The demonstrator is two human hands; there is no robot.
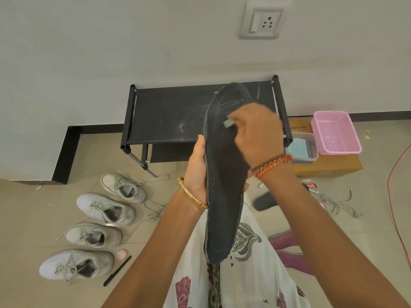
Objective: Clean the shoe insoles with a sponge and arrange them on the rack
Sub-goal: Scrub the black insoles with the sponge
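- Left hand (196, 172) grips the dark insole (224, 185) along its left edge, fingers curled behind it, holding it upright in front of the body.
- Right hand (255, 134) pinches a small pale sponge (228, 123) against the insole's upper part; this hand is motion-blurred.
- Insole is charcoal, speckled with pale flecks, with a thin lighter rim.
- Black rack (169, 116) stands against the wall beyond, its top shelf dusty and bare.
- Four pale sneakers (106, 210) line the floor at left; a pink basket (335, 132) sits at right.
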